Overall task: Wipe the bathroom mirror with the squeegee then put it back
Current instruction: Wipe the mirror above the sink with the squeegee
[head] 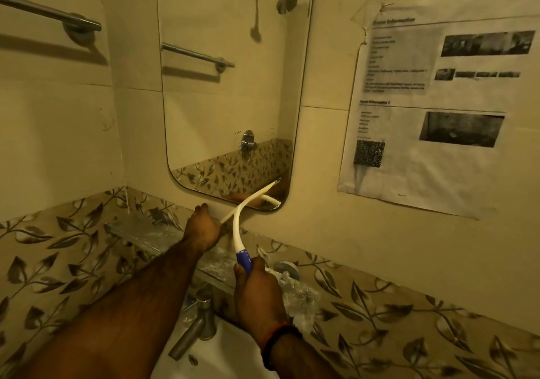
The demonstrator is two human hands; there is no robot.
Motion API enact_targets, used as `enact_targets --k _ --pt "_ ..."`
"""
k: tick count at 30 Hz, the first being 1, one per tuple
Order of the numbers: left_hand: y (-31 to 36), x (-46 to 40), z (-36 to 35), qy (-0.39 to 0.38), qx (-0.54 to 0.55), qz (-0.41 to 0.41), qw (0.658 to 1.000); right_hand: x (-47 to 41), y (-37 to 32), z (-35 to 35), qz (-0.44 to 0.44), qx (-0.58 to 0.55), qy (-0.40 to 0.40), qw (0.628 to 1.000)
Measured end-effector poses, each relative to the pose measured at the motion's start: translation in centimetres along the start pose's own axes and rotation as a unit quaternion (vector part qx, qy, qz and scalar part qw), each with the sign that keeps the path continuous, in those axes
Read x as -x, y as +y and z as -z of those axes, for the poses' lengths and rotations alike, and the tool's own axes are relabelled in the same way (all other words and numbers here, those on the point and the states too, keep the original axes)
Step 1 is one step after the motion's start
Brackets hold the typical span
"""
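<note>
The squeegee (238, 232) has a curved white neck, a blue grip and a long white blade. Its blade lies slanted across the bottom right corner of the mirror (228, 95), a tall pane with rounded corners on the tiled wall. My right hand (257, 288) is closed around the blue grip, below the mirror. My left hand (203, 226) rests against the wall just under the mirror's lower edge, touching the blade's left end; whether it grips the blade I cannot tell.
A glass shelf (140, 232) runs under the mirror. Below it are a metal tap (195, 323) and a white basin (222, 352). A towel bar (52, 16) hangs at upper left. A printed paper sheet (432, 109) is taped to the wall on the right.
</note>
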State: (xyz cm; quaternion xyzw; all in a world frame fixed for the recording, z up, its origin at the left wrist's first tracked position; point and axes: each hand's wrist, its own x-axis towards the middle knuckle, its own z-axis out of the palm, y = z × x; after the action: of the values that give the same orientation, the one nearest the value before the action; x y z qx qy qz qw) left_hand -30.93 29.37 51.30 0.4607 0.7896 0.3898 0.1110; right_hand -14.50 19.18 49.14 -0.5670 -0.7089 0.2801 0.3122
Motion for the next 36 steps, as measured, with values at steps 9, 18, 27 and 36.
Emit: enact_targets --k 9,18,27,36 --pt "0.3 0.6 -0.6 0.001 -0.001 0.003 1.0 0.8 0.5 0.8 -0.018 -0.005 0.003 1.0" --pt "0.7 1.1 -0.9 -0.001 -0.025 -0.009 1.0 1.7 1.6 0.8 -0.022 -0.007 0.01 1.0" --pt "0.7 1.5 -0.7 -0.017 -0.05 -0.033 0.998 2.2 1.5 -1.1 -0.044 -0.044 0.026 0.998" --pt "0.5 2.1 -0.3 -0.026 -0.028 -0.053 0.998 2.9 1.2 -2.0 -0.068 -0.129 0.041 0.988"
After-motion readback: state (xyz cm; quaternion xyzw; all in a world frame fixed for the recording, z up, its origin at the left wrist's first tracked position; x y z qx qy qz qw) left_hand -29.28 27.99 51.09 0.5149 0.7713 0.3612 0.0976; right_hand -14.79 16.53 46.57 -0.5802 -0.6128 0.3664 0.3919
